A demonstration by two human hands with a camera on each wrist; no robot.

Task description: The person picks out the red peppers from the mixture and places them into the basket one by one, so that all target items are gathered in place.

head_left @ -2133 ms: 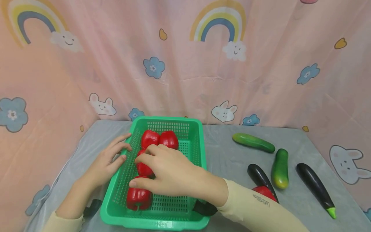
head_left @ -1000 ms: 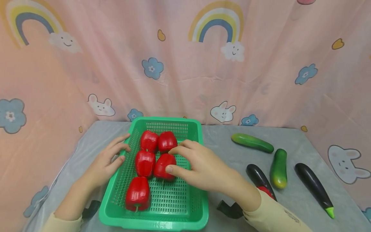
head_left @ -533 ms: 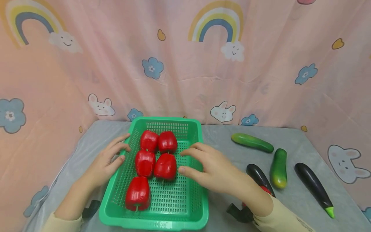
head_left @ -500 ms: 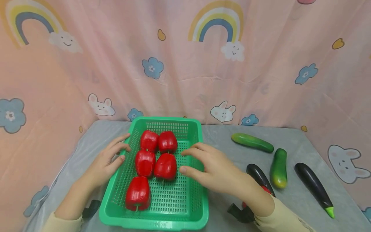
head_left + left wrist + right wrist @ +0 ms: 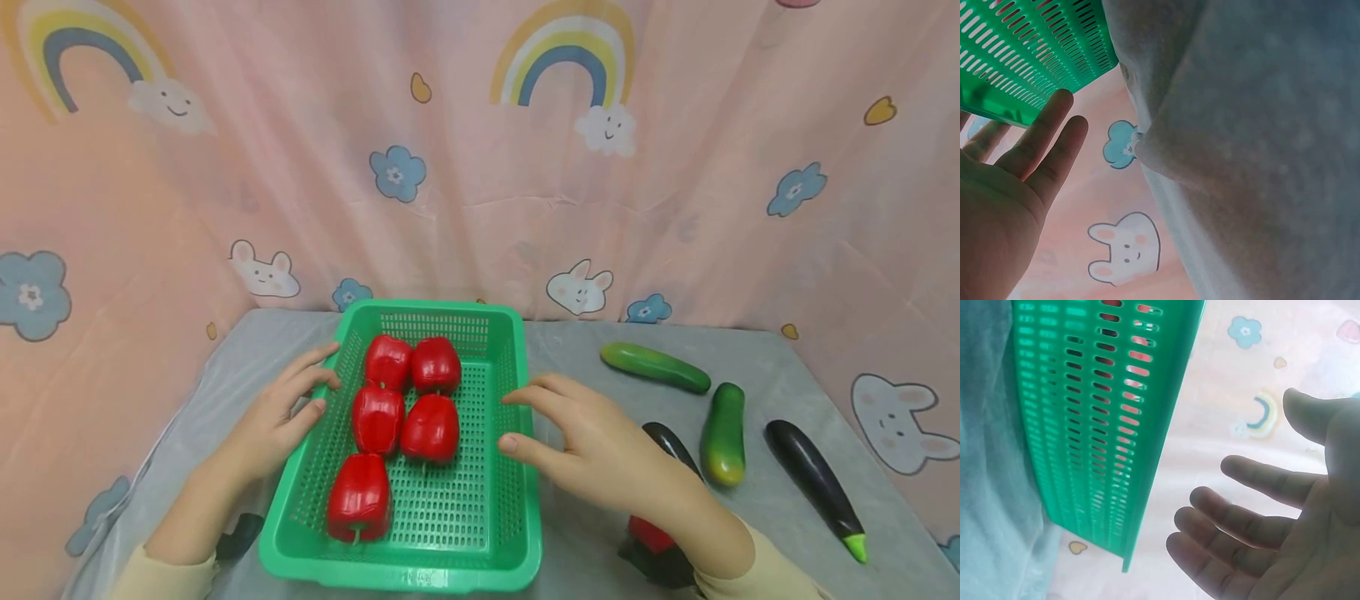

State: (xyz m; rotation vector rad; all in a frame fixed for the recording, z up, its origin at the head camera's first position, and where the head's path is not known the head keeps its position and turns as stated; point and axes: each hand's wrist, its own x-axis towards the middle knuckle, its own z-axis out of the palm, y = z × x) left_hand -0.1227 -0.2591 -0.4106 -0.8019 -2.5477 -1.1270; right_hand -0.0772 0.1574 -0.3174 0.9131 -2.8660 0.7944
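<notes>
A green slotted plastic basket [image 5: 405, 577] stands left of centre in the head view. Several red bell peppers [image 5: 430, 428] lie inside, mostly along its left half. My left hand [image 5: 281, 425] has its extended fingers against the basket's left rim; the left wrist view shows these fingers [image 5: 1054, 134] by the slotted wall. Just outside the right rim is my right hand [image 5: 588, 442], thumb and fingers spread and holding nothing. In the right wrist view, this hand [image 5: 1272, 534] is apart from the basket wall [image 5: 1091, 425]. Another red pepper [image 5: 649, 535] lies partly hidden below my right forearm.
On the grey cloth [image 5: 570, 358] at right lie two green cucumbers [image 5: 655, 367] [image 5: 724, 435], a dark eggplant [image 5: 816, 479] and a second eggplant [image 5: 670, 442], partly covered by my right arm. A pink patterned curtain [image 5: 465, 167] stands behind.
My right hand has let go of a red pepper inside the basket, leaving it beside the others, and has moved right, out past the rim. The left hand has stayed at the left rim.
</notes>
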